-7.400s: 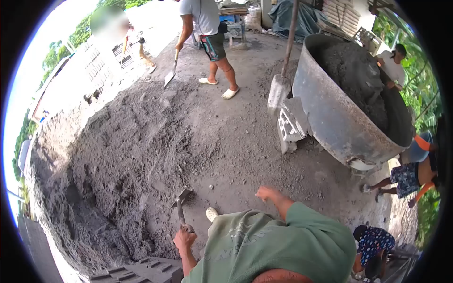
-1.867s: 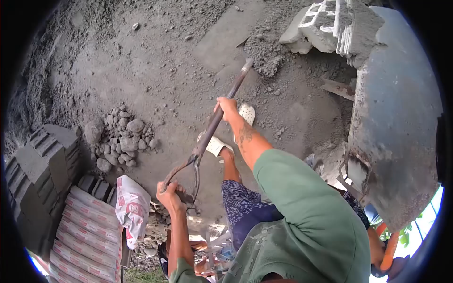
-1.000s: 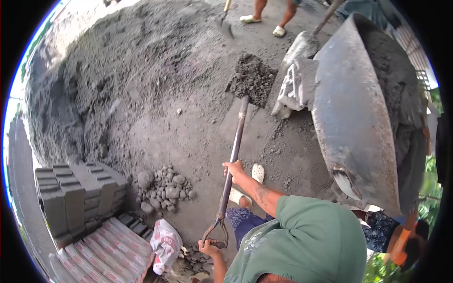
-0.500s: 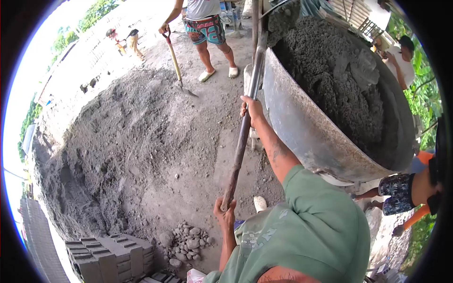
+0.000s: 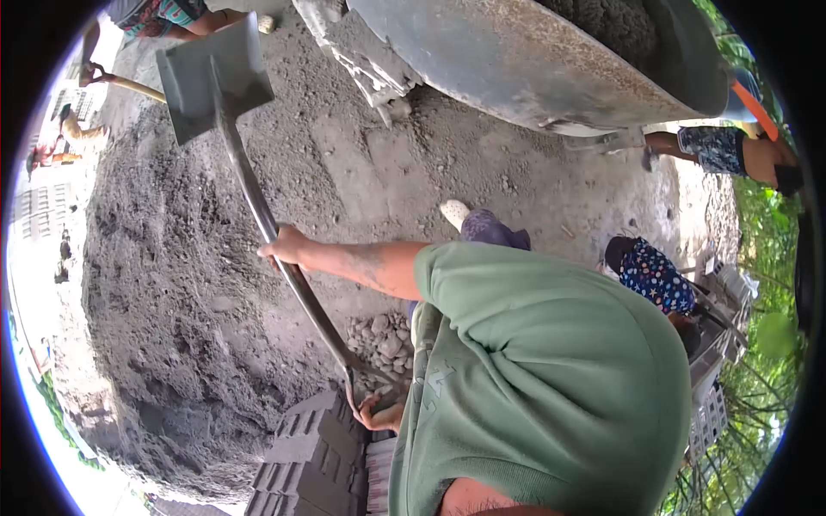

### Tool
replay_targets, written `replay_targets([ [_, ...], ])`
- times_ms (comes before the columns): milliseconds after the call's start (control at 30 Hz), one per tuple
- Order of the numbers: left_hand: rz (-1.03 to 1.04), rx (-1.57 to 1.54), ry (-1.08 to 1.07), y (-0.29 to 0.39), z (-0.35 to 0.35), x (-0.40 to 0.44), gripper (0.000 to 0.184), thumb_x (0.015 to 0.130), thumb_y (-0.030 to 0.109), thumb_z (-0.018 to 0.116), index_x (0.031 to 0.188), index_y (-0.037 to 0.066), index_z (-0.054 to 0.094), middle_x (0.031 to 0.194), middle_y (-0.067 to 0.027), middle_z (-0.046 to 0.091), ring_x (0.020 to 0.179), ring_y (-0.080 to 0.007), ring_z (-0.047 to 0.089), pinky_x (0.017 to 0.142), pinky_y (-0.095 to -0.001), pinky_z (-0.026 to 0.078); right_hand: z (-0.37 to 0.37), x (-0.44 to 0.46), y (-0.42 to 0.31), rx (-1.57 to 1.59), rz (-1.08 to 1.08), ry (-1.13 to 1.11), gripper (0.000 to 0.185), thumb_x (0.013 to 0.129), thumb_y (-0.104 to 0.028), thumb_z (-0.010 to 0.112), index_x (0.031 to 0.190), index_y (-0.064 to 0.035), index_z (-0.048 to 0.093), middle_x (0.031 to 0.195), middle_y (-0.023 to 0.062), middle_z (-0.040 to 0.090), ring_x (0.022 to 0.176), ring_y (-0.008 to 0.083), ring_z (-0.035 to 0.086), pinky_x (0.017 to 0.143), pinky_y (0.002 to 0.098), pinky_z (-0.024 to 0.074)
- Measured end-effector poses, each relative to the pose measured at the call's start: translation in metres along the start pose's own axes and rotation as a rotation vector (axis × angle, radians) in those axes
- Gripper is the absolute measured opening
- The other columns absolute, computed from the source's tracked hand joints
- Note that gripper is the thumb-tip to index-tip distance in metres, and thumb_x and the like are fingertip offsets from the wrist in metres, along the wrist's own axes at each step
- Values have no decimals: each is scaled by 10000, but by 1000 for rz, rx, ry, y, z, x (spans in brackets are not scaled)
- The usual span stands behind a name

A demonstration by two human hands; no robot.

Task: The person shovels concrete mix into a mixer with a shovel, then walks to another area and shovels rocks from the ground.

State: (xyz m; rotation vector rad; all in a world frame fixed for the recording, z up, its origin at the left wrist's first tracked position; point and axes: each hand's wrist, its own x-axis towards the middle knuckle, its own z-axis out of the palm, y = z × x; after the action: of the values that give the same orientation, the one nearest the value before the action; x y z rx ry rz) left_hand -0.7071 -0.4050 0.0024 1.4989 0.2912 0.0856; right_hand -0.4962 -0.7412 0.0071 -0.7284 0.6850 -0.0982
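An outdoor building yard [image 5: 379, 189]: a grey sand heap [image 5: 163, 318], stacked concrete blocks [image 5: 314, 443], a rusty metal basin [image 5: 508, 60] and a shovel [image 5: 250, 185] show it.

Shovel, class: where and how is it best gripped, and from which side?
Likely two-handed, from the near side, opposite the blade: left hand at the forked handle, right hand partway along the shaft. The shaft is long and slim, slanting away to the broad blade, so hands spaced apart should steady it best.
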Motion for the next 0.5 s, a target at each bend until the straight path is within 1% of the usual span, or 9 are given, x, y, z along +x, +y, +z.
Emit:
replay_targets([
  [33,27,91,9,9,-46,11,48,679,-18,536,721,-8,516,736,-80,491,596,-179,527,562,-293,457,5,6,49,70,67,35,233,764,-107,616,887,4,452,616,80,522,499,159,549,436,287,475],
  [100,115,284,-37,32,-119,41,51,677,-9,550,721,-18,525,745,-80,489,596,-174,532,540,-284,457,6,-4,122,174,306,155,156,766,-97,609,735,-13,482,606,88,537,483,180,547,421,326,458],
  [167,268,648,-228,62,-148,68,67,714,32,519,681,-22,543,766,-75,470,503,-147,490,425,-259,404,-10,-13,184,277,450,244,156,773,-96,599,710,-12,484,584,88,532,472,190,544,429,337,459],
  [233,186,912,-321,93,-105,94,106,720,34,491,659,-21,559,771,-72,464,462,-124,452,398,-249,378,-40,-13,238,325,517,360,148,784,-99,586,720,-8,488,581,98,531,468,200,542,436,336,460],
  [300,-145,747,-249,82,-48,122,122,699,21,491,780,-21,572,705,-67,459,444,-119,424,402,-252,370,-84,-6,268,470,539,517,141,793,-97,574,732,-7,485,574,101,520,460,206,536,440,344,461],
  [367,-380,672,-246,45,21,142,256,674,46,535,917,-32,509,665,-75,471,445,-125,417,420,-251,374,-147,10,294,456,481,622,137,795,-100,569,747,-9,478,578,97,508,470,215,536,442,351,465],
  [400,-426,631,-336,18,45,152,334,663,11,548,990,-32,501,670,-91,499,451,-127,433,423,-252,387,-172,15,283,461,385,729,152,801,-117,561,749,-3,475,572,104,499,486,228,539,439,359,459],
  [433,-490,617,-401,-4,90,152,310,680,-3,572,981,-29,503,674,-94,510,454,-132,444,429,-258,401,-210,30,295,561,364,846,153,788,-91,543,746,28,457,557,114,496,447,236,520,412,361,441],
  [500,-600,559,-566,-59,147,146,328,715,-1,648,1006,-23,497,708,-104,542,467,-128,481,435,-255,421,-280,42,286,599,327,931,173,804,-115,529,707,8,456,571,98,473,475,215,506,437,335,445],
])
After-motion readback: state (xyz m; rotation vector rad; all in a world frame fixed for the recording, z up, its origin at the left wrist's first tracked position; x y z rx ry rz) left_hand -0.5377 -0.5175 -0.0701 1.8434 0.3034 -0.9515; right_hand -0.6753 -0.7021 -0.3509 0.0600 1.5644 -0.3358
